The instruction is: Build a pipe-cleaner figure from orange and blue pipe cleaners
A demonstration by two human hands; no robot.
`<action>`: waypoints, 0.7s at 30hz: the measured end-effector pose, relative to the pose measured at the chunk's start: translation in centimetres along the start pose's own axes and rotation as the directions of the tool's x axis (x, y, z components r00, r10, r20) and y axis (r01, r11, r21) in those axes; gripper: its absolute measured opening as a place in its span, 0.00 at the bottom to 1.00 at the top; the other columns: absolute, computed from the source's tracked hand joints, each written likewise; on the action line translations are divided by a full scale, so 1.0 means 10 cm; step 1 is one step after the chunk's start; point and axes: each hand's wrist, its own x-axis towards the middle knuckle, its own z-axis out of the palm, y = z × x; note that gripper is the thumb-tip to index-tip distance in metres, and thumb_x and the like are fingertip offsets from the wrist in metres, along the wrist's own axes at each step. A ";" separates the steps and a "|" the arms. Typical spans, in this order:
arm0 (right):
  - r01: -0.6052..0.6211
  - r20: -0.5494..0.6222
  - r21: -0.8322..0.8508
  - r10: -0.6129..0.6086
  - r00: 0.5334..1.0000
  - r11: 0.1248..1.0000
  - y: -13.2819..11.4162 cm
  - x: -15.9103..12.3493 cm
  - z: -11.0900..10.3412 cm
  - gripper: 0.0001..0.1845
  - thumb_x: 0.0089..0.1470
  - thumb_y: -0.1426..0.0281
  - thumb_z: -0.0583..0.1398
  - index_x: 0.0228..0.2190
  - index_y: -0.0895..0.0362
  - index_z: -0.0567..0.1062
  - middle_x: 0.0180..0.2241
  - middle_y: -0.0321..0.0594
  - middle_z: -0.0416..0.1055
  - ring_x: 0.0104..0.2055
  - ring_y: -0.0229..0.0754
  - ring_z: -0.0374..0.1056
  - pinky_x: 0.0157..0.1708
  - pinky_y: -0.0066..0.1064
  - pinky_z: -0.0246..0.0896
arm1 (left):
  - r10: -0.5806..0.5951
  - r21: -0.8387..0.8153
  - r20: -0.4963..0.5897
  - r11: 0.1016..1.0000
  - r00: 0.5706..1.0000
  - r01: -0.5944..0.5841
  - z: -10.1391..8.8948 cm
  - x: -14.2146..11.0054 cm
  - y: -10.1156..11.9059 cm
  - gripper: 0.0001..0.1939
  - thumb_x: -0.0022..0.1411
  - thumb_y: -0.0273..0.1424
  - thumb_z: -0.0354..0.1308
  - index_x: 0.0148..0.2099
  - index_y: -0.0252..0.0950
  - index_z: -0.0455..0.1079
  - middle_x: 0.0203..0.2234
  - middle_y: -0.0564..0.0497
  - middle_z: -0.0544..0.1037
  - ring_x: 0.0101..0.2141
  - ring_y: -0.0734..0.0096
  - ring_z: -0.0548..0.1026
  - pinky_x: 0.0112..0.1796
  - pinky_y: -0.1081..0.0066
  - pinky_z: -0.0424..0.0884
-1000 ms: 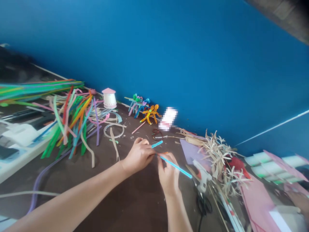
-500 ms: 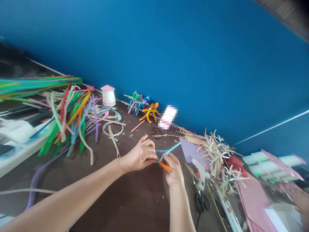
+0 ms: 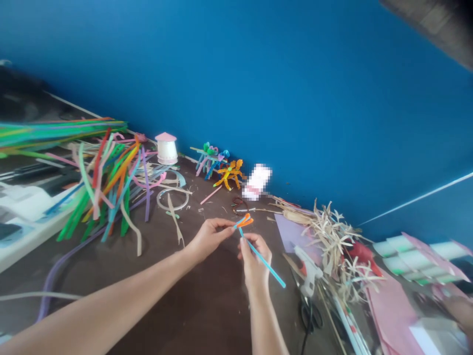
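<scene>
Over the middle of the dark table, my left hand (image 3: 207, 240) pinches a folded orange pipe cleaner (image 3: 246, 221) between thumb and fingertips, where a light blue one meets it. My right hand (image 3: 257, 264) has thumb and fingers closed on the light blue pipe cleaner (image 3: 272, 272), whose long free end slants down to the right across the hand. The two pipe cleaners are joined near my left fingertips; exactly how the blue one wraps the orange is too small to tell. Beyond my hands lies a dark red beaded loop (image 3: 240, 206).
Loose coloured pipe cleaners (image 3: 107, 192) lie left, near a clear ring (image 3: 172, 198) and a small white pot with pink top (image 3: 167, 149). Bent pipe-cleaner figures (image 3: 229, 175) stand by the blue wall. A glue gun (image 3: 308, 268), scissors (image 3: 310, 315) and pink sheets (image 3: 393, 310) lie right.
The blue pipe cleaner's free end has swung from upper right to lower right. The orange loops now point up, away from me, instead of down. My left fingers have drawn into a pinch.
</scene>
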 end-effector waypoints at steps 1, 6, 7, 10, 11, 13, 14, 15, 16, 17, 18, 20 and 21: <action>0.043 -0.002 -0.067 -0.044 0.999 0.997 -0.01 -0.01 0.00 0.08 0.47 0.66 0.58 0.26 0.58 0.70 0.18 0.32 0.66 0.16 0.32 0.60 0.17 0.24 0.57 | 0.008 0.012 -0.009 1.000 1.000 -0.007 0.00 0.00 0.00 0.13 0.48 0.35 0.59 0.35 0.32 0.74 0.27 0.49 0.77 0.29 0.71 0.71 0.31 0.75 0.65; 0.241 0.051 -0.252 -0.236 0.970 0.937 -0.02 -0.02 -0.02 0.05 0.48 0.69 0.56 0.26 0.58 0.71 0.22 0.35 0.68 0.23 0.35 0.64 0.25 0.25 0.60 | 0.010 0.024 -0.012 1.000 1.000 -0.009 0.01 0.01 -0.04 0.13 0.48 0.35 0.59 0.35 0.32 0.74 0.27 0.49 0.77 0.29 0.69 0.72 0.32 0.73 0.66; 0.259 0.064 -0.265 -0.251 0.966 0.929 -0.02 -0.02 -0.02 0.05 0.49 0.70 0.56 0.27 0.58 0.71 0.22 0.35 0.68 0.23 0.35 0.64 0.25 0.25 0.60 | 0.009 0.031 -0.014 0.999 1.000 -0.008 0.01 0.02 -0.05 0.13 0.48 0.35 0.58 0.35 0.32 0.74 0.27 0.49 0.77 0.29 0.69 0.72 0.32 0.73 0.66; 0.316 0.105 -0.281 -0.298 0.949 0.906 -0.01 -0.03 0.00 0.05 0.49 0.70 0.56 0.27 0.58 0.72 0.23 0.36 0.70 0.23 0.35 0.65 0.26 0.25 0.61 | 0.079 0.147 -0.048 0.987 0.996 -0.071 -0.01 0.02 -0.07 0.11 0.49 0.34 0.57 0.33 0.32 0.74 0.27 0.48 0.77 0.30 0.68 0.72 0.32 0.72 0.66; 0.340 0.118 -0.283 -0.320 0.940 0.897 -0.01 -0.04 0.00 0.06 0.50 0.71 0.56 0.27 0.58 0.72 0.23 0.37 0.70 0.24 0.36 0.65 0.27 0.25 0.61 | 0.138 0.225 -0.057 0.967 0.989 -0.121 -0.02 0.02 -0.07 0.10 0.50 0.33 0.57 0.32 0.33 0.74 0.26 0.48 0.77 0.30 0.68 0.72 0.33 0.71 0.66; 0.388 0.139 -0.293 -0.362 0.922 0.874 -0.02 -0.05 0.01 0.06 0.50 0.71 0.55 0.28 0.58 0.72 0.24 0.38 0.70 0.25 0.37 0.66 0.29 0.26 0.61 | 0.276 0.424 -0.041 0.875 0.960 -0.233 -0.04 0.01 -0.05 0.07 0.50 0.31 0.57 0.30 0.35 0.74 0.25 0.49 0.76 0.31 0.67 0.71 0.36 0.67 0.64; 0.413 0.154 -0.302 -0.383 0.911 0.859 -0.03 -0.05 0.00 0.06 0.50 0.71 0.55 0.28 0.58 0.72 0.24 0.38 0.70 0.25 0.37 0.66 0.29 0.26 0.61 | 0.342 0.524 -0.010 0.802 0.940 -0.286 -0.05 0.00 -0.03 0.06 0.51 0.30 0.57 0.30 0.36 0.74 0.25 0.49 0.76 0.31 0.67 0.70 0.39 0.64 0.62; 0.436 0.171 -0.316 -0.401 0.900 0.843 -0.04 -0.05 0.00 0.07 0.51 0.71 0.55 0.28 0.58 0.72 0.23 0.38 0.70 0.25 0.37 0.66 0.29 0.26 0.61 | 0.395 0.609 0.035 0.720 0.918 -0.333 -0.07 -0.02 0.00 0.06 0.52 0.30 0.56 0.30 0.38 0.74 0.24 0.50 0.76 0.32 0.67 0.69 0.43 0.60 0.59; 0.457 0.191 -0.333 -0.415 0.889 0.825 -0.05 -0.05 -0.02 0.07 0.51 0.71 0.55 0.28 0.58 0.72 0.23 0.39 0.70 0.26 0.37 0.66 0.29 0.26 0.61 | 0.434 0.674 0.089 0.637 0.896 -0.375 -0.08 -0.03 0.03 0.06 0.53 0.29 0.55 0.30 0.39 0.74 0.24 0.51 0.76 0.33 0.66 0.68 0.45 0.56 0.55; 0.472 0.209 -0.353 -0.424 0.881 0.808 -0.06 -0.05 -0.03 0.07 0.52 0.72 0.54 0.28 0.58 0.73 0.24 0.39 0.70 0.26 0.37 0.66 0.29 0.27 0.60 | 0.460 0.718 0.146 0.560 0.876 -0.414 -0.09 -0.04 0.06 0.07 0.54 0.29 0.54 0.30 0.40 0.74 0.23 0.52 0.75 0.34 0.66 0.68 0.47 0.53 0.51; 0.483 0.216 -0.376 -0.432 0.875 0.791 -0.07 -0.04 -0.06 0.08 0.52 0.72 0.54 0.28 0.58 0.73 0.24 0.39 0.70 0.27 0.37 0.66 0.30 0.27 0.60 | 0.476 0.743 0.202 0.495 0.856 -0.450 -0.09 -0.05 0.09 0.07 0.55 0.30 0.53 0.31 0.41 0.74 0.23 0.52 0.75 0.35 0.66 0.67 0.49 0.50 0.47; 0.485 0.194 -0.422 -0.446 0.874 0.766 -0.08 -0.01 -0.11 0.08 0.52 0.72 0.53 0.29 0.58 0.73 0.25 0.40 0.70 0.29 0.38 0.66 0.31 0.29 0.60 | 0.489 0.759 0.300 0.398 0.819 -0.515 -0.10 -0.07 0.15 0.08 0.57 0.30 0.52 0.32 0.41 0.73 0.23 0.53 0.75 0.36 0.66 0.66 0.50 0.48 0.41; 0.477 0.162 -0.439 -0.455 0.875 0.761 -0.08 0.00 -0.14 0.08 0.52 0.71 0.54 0.28 0.58 0.73 0.25 0.41 0.69 0.30 0.39 0.65 0.32 0.30 0.60 | 0.490 0.757 0.341 0.363 0.802 -0.544 -0.11 -0.07 0.17 0.08 0.57 0.30 0.52 0.33 0.41 0.73 0.23 0.53 0.75 0.36 0.67 0.66 0.50 0.48 0.38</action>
